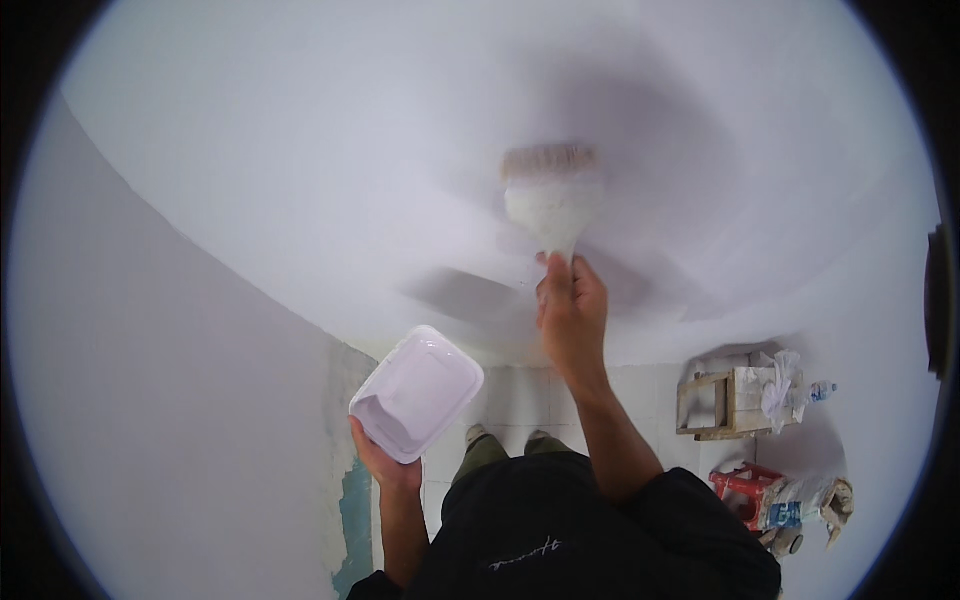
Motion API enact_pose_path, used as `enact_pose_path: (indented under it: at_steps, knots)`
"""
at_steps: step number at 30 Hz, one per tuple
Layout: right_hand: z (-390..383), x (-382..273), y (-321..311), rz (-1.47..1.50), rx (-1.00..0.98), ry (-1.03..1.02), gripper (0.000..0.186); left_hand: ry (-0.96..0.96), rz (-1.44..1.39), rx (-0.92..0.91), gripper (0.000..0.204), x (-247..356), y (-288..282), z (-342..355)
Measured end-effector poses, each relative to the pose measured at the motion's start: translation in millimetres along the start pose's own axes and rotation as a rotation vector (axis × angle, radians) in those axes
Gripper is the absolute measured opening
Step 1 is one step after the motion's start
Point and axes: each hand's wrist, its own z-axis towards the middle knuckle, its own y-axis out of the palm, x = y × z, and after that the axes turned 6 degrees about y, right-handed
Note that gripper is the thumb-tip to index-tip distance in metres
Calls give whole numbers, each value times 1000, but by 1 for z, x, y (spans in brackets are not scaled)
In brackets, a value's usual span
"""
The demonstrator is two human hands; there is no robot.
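Note:
My right hand [572, 305] is closed round the handle of a wide paintbrush [555, 205], raised in front of the pale wall [330, 130]. The brush's brownish bristles point up and are slightly blurred; whether they touch the wall I cannot tell. Lower and to the left, my left hand [388, 462] grips the near edge of a white rectangular tray [472, 372], its fingers partly hidden beneath it. Pale lilac paint [425, 385] lies in the tray, which is tilted in my view.
On the right, a wooden stool [715, 405] bears crumpled plastic and a water bottle [822, 391]. Nearer stands a red stool [745, 490] with a torn bag [805, 503] on it. A side wall [190, 380] rises at left, with a bluish-green patch [354, 525] low down. Tiles [520, 400] cover the floor.

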Motion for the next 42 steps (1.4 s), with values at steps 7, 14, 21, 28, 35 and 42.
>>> enact_pose_path:
  at_steps: [7,14,21,28,35,42]
  knots:
    - [42,115,-23,-432,228,-182,34,-82,-41,-35,59,2,-3,19]
    - [6,192,-47,-335,85,159,35,-93,-52,-133,60,-5,-15,29]
    - [-1,19,-12,-206,2,13,35,-98,-40,62,60,17,2,11]
    - [25,77,-25,-344,73,-50,34,-91,5,117,59,17,21,-6]
    - [-4,166,-47,-475,51,216,35,-128,-45,94,59,5,30,-8]
    - [-8,26,-20,-318,39,96,39,-137,-46,42,59,4,36,2]
